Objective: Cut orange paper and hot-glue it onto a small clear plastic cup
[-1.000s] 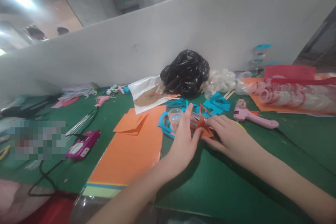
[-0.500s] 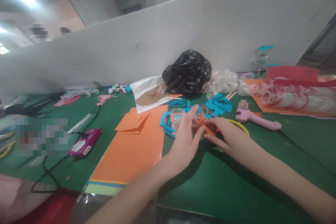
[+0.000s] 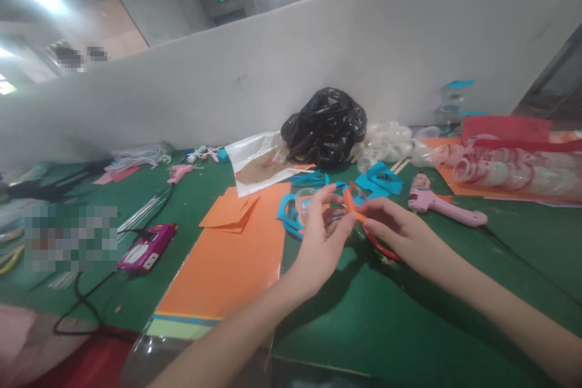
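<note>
A small folded piece of orange paper (image 3: 350, 201) is pinched between both hands, above the green table. My left hand (image 3: 318, 239) is closed on its left side, thumb and fingertips at the paper. From the right, the fingertips of my right hand (image 3: 400, 224) grip its lower right edge. Just below the right fingers runs a red curved edge (image 3: 384, 248), partly hidden, whose kind I cannot tell. Cut blue paper pieces (image 3: 379, 179) and a clear plastic cup (image 3: 305, 201) lie right behind the hands.
Orange sheets (image 3: 227, 267) lie to the left, with folded orange pieces (image 3: 230, 209) on top. A pink glue gun (image 3: 448, 209) with a cord is at right. Behind stand a black plastic bag (image 3: 330, 124) and clear plastic bottles (image 3: 504, 173). A purple box (image 3: 150, 247) with cables sits left.
The orange paper has turned and now shows as a narrow curved strip between my fingers. Below my right hand, the red curved edge has come into view; the yellow curve there is mostly hidden.
</note>
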